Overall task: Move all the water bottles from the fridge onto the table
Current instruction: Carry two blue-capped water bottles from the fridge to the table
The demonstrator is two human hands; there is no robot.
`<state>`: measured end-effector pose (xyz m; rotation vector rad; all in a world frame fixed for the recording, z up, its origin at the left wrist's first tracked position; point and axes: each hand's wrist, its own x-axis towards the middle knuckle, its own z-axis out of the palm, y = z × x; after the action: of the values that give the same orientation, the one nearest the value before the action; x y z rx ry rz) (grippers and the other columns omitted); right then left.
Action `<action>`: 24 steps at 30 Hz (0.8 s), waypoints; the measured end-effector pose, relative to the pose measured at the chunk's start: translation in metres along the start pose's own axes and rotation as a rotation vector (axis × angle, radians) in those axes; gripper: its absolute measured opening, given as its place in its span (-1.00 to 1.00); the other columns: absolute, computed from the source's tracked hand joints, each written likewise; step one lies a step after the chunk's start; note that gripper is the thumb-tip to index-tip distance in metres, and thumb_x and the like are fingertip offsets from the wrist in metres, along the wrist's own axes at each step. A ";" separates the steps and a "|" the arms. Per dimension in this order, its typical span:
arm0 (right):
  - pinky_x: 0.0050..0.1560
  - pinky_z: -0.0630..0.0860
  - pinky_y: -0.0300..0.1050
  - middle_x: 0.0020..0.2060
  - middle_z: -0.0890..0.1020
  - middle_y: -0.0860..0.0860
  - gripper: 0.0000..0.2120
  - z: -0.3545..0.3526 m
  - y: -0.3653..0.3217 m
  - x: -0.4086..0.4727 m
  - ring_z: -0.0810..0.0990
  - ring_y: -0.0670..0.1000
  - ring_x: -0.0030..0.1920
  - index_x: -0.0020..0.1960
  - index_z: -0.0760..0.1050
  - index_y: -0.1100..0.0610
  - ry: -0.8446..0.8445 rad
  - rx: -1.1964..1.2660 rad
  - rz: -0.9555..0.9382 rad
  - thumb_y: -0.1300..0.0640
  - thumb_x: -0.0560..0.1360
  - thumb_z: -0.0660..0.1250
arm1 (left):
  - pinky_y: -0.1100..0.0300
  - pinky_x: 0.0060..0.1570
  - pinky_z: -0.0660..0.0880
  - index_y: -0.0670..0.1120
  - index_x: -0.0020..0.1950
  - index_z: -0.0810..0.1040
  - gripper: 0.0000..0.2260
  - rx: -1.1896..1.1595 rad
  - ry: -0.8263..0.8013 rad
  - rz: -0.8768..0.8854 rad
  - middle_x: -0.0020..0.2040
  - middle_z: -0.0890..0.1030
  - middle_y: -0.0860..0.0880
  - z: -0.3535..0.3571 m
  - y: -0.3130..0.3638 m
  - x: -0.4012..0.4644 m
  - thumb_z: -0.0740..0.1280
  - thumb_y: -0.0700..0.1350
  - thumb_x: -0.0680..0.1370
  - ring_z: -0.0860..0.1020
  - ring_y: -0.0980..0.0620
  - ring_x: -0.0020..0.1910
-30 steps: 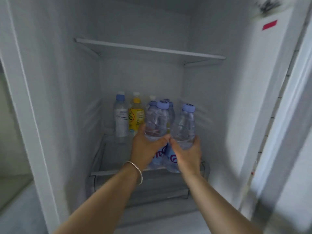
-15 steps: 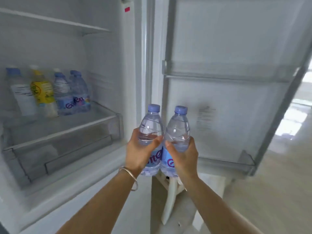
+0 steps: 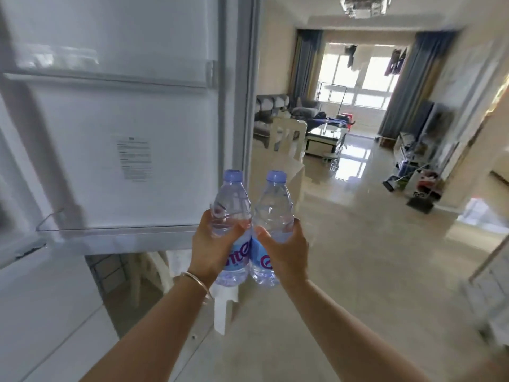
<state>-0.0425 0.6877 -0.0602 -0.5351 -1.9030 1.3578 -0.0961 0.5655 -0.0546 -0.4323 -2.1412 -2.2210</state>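
Got one water bottle in each hand, centre of the frame. My left hand (image 3: 210, 248) is wrapped tight around the left bottle (image 3: 232, 230), my right hand (image 3: 286, 250) around the right bottle (image 3: 272, 227). Both upright, touching side by side, with the open fridge door (image 3: 124, 119) at left.
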 end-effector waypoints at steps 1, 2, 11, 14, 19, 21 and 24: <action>-0.04 0.53 -0.15 -0.19 0.58 -0.05 -0.57 -0.015 0.007 0.010 0.60 0.04 -0.14 0.03 0.46 0.08 0.012 -0.030 0.003 0.01 0.27 0.54 | 0.18 -0.08 0.57 -0.03 0.07 0.51 -0.66 -0.002 -0.008 -0.004 -0.03 0.64 -0.04 0.020 -0.001 -0.001 0.49 0.00 0.36 0.63 0.02 -0.07; -0.01 0.54 -0.09 -0.19 0.57 -0.05 -0.56 -0.029 0.014 0.019 0.59 0.03 -0.14 0.04 0.47 0.10 0.019 -0.052 0.008 0.00 0.27 0.54 | 0.27 -0.15 0.55 -0.01 0.05 0.51 -0.70 -0.005 -0.015 -0.005 -0.07 0.63 0.00 0.039 -0.002 -0.001 0.48 -0.03 0.38 0.64 0.08 -0.10; -0.02 0.53 -0.10 -0.20 0.57 -0.03 -0.59 -0.086 0.066 0.113 0.59 0.04 -0.15 -0.02 0.41 0.05 0.056 -0.099 0.040 -0.05 0.27 0.52 | 0.53 -0.27 0.47 0.08 -0.06 0.48 -0.78 0.024 -0.072 0.032 -0.13 0.61 0.13 0.153 -0.024 0.050 0.48 -0.05 0.39 0.61 0.26 -0.22; 0.00 0.56 -0.07 -0.16 0.57 -0.06 -0.58 -0.084 0.087 0.155 0.59 0.02 -0.13 0.00 0.40 0.02 0.076 -0.113 0.022 -0.07 0.27 0.51 | 0.53 -0.27 0.46 0.08 -0.07 0.49 -0.76 0.028 -0.073 0.043 -0.14 0.62 0.12 0.183 -0.036 0.087 0.49 -0.06 0.37 0.60 0.31 -0.25; -0.03 0.48 -0.26 -0.06 0.53 -0.09 -0.47 -0.071 0.110 0.236 0.55 -0.04 -0.10 0.17 0.43 0.13 0.120 -0.107 -0.012 -0.06 0.31 0.49 | 0.47 -0.17 0.51 -0.08 0.07 0.52 -0.64 0.050 -0.096 0.076 -0.09 0.64 0.06 0.230 -0.058 0.165 0.51 -0.03 0.35 0.60 0.19 -0.11; -0.07 0.43 -0.33 -0.06 0.52 -0.09 -0.45 -0.063 0.116 0.269 0.53 -0.06 -0.10 0.19 0.42 0.15 0.125 -0.120 -0.019 -0.05 0.32 0.49 | 0.37 -0.10 0.53 -0.09 0.09 0.53 -0.62 0.048 -0.092 0.071 -0.05 0.65 0.01 0.245 -0.066 0.198 0.53 -0.03 0.34 0.62 0.11 -0.07; -0.06 0.46 -0.30 -0.06 0.53 -0.08 -0.44 -0.047 0.127 0.317 0.55 -0.05 -0.09 0.19 0.43 0.15 0.128 -0.112 -0.026 -0.06 0.30 0.50 | 0.43 -0.15 0.53 -0.09 0.06 0.53 -0.65 0.035 -0.092 0.072 -0.10 0.65 0.06 0.263 -0.074 0.245 0.53 -0.06 0.35 0.62 0.19 -0.12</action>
<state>-0.2230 0.9815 -0.0689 -0.6350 -1.8826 1.1764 -0.3002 0.8706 -0.0692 -0.6109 -2.1677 -2.1628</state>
